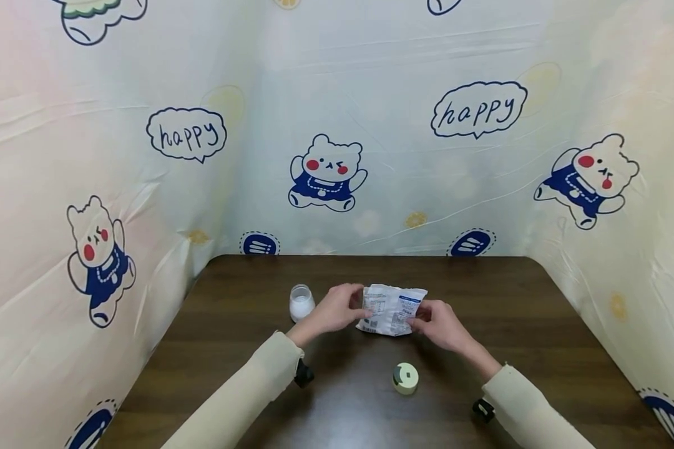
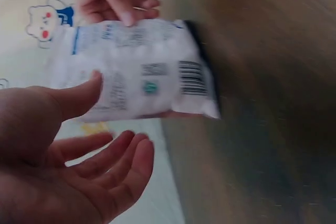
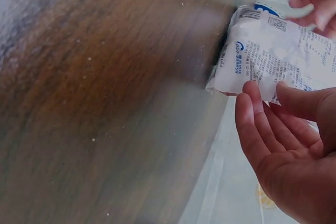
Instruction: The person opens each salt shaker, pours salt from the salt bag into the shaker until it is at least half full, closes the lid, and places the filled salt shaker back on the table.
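A white plastic packet [image 1: 390, 310] with fine print, blue lettering and a barcode is held above the table, its printed side facing me. My right hand [image 1: 440, 324] pinches its right end, thumb on the near face and fingers behind. At the packet's left end is my left hand [image 1: 339, 307]. In the left wrist view, that thumb lies over the packet [image 2: 131, 72], while the loosely bent fingers sit apart below its edge. The right wrist view shows the right thumb and fingertips at the packet's edge [image 3: 257, 59].
Behind the left wrist stands a clear glass jar [image 1: 301, 304] with white contents. A small round pale yellow-green object [image 1: 405, 378] with a dark patch lies nearer, between the forearms. The dark wooden table [image 1: 247, 399] meets a patterned cloth backdrop [image 1: 393, 125] at the back and sides.
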Available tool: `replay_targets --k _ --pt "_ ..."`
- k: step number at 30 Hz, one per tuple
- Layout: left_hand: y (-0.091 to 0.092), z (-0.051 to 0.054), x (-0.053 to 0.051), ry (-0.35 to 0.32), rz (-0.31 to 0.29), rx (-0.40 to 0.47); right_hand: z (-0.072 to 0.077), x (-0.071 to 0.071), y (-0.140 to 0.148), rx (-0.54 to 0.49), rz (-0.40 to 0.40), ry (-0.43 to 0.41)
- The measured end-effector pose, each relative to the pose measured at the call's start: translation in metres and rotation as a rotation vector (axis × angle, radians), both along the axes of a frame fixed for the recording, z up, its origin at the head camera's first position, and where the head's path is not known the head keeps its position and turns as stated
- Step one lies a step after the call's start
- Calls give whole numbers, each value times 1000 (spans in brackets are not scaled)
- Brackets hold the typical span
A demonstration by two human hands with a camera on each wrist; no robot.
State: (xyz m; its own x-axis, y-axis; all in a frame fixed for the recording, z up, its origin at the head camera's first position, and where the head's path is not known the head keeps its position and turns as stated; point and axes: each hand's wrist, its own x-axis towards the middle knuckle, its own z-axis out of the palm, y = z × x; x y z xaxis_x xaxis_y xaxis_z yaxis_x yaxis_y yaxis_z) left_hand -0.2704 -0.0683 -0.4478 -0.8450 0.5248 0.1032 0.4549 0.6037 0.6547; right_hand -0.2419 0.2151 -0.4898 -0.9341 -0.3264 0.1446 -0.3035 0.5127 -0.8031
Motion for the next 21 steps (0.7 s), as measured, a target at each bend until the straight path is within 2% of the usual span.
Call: replay_targets --k 3,7,14,21 --pt "-3 -10 -1 -22 -26 -51 0 0 0 5 0 -3" --pt "-1 -20 -3 -9 -27 -48 0 0 0 6 9 -2" --pt "7 -29 -5 19 -2 -70 -1 0 -1 19 5 -6" --pt "15 -39 -7 53 33 -101 -6 -1 -5 14 39 12"
